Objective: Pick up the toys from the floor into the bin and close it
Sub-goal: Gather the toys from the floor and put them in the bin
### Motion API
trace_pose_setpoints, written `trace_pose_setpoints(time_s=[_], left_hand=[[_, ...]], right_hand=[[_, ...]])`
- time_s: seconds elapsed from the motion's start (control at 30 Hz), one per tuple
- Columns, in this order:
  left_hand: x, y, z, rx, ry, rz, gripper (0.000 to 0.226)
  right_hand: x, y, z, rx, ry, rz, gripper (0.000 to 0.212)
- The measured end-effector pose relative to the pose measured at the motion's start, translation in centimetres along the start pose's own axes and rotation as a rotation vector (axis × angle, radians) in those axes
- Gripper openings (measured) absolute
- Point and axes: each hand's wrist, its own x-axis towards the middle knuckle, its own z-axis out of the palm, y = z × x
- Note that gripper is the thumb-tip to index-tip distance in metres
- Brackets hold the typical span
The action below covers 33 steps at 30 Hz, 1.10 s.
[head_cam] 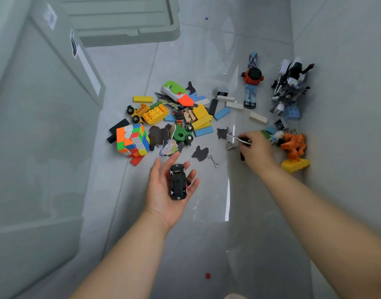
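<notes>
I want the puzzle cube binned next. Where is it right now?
In the head view, the puzzle cube sits on the floor at the left edge of the toy pile, up-left of the left hand, with the bin to its left.

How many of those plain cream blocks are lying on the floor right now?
3 in plain view: one cream block and a second beside the toy watch, a third alone, nearer the right hand. Others may be buried in the pile.
</notes>
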Motion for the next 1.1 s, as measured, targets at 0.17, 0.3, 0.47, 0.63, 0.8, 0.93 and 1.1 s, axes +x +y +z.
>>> trace_pose_setpoints(time_s=[0.17, 0.3, 0.47, 0.63, 0.8, 0.93, 1.1], left_hand=[[-0.1, -0.9, 0.1, -0.008, -0.039, -0.040, 0.056], [-0.1, -0.9, 0.4, -0.036, -0.083, -0.061, 0.052], [-0.2, -0.6, -0.2, -0.108, -0.057, -0.070, 0.035], [0.0, -0.5, -0.6, -0.101, 0.017, -0.061, 0.028], [0.1, -0.3, -1.2, -0.039, 0.109, -0.030, 0.025], [-0.2, 0.1, -1.6, -0.015, 0.126, -0.013, 0.025], [-0.5, 0.2, -1.8, -0.006, 0.157, -0.017, 0.024]], right_hand=[[-7.8, -6.9, 0.2, 0.451, -0.160, -0.112, 0.023], [-11.5, -9.5, 0.7, 0.132, -0.416, -0.397, 0.060], [-6.8, -6.5, -1.3, 0.308, -0.135, -0.224, 0.039], [-2.8, -0.5, 0.9, -0.064, -0.153, 0.042, 0.047], [-2.8, -0.3, 2.4, -0.153, -0.094, -0.140, 0.021], [-3.8, -0.6, 2.0, -0.134, -0.091, -0.139, 0.016], [-5.3, -1.3, 2.7, -0.016, -0.133, -0.096, 0.035]])
